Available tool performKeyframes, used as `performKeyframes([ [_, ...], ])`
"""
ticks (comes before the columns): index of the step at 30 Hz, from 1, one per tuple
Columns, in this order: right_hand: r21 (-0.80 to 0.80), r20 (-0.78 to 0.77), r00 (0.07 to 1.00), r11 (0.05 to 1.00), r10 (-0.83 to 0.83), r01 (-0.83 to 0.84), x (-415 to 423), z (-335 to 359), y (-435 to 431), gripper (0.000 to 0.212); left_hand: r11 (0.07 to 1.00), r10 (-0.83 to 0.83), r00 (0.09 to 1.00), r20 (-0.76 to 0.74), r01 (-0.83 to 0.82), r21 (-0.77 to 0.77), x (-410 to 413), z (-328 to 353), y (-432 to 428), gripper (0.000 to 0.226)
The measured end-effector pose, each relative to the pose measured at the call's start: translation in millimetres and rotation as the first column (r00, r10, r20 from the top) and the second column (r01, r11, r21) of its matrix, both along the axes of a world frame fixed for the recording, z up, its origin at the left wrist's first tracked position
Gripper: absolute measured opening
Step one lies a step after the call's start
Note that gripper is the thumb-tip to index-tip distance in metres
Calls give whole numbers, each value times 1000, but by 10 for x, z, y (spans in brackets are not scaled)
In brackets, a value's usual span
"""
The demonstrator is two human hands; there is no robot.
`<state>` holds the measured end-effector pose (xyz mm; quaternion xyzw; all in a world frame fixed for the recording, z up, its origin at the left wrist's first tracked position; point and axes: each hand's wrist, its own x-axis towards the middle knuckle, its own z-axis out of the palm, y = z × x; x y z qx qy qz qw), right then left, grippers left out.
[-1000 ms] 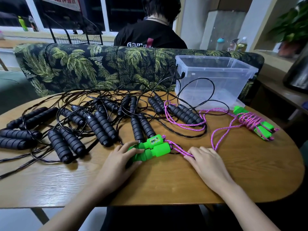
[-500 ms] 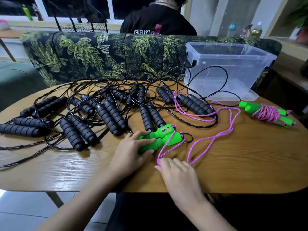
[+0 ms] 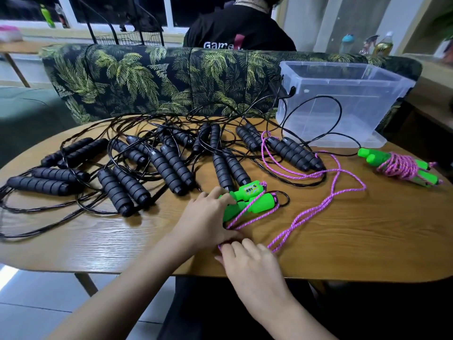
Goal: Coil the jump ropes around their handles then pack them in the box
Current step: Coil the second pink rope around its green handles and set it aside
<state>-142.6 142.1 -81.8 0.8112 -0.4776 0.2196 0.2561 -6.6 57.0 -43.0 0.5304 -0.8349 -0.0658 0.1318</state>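
Note:
Two green handles (image 3: 247,200) lie side by side on the wooden table (image 3: 367,231). My left hand (image 3: 206,222) grips them from the near left. A pink rope (image 3: 316,212) crosses over the handles and trails right in loose loops. My right hand (image 3: 247,261) pinches that rope just in front of the handles, near the table's front edge. A second green-handled rope (image 3: 404,168), coiled in pink, lies at the far right. The clear plastic box (image 3: 343,101) stands at the back right with nothing in it.
Several black foam-handled jump ropes (image 3: 171,165) with tangled black cords cover the left and middle of the table. A palm-print sofa back (image 3: 152,79) runs behind the table, and a person in a black shirt (image 3: 240,30) sits beyond it.
My right hand has drawn the pink rope toward me and to the left, laying it across the green handles. My left hand kept its hold on the handles.

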Motion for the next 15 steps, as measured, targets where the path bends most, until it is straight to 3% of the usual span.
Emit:
performKeyframes([
  [5,-3,-26,991,992,129,-129,-612,70,-171,34,997,-28,994,-108,20,-71,71,-98,-58,50],
  [10,64,30,986,984,166,-168,-1285,92,-422,50,991,-72,981,-182,49,-127,122,-217,-57,55],
  [15,228,96,985,960,146,-165,-1605,118,-542,38,994,-78,979,-186,61,-92,164,-233,-65,63],
])
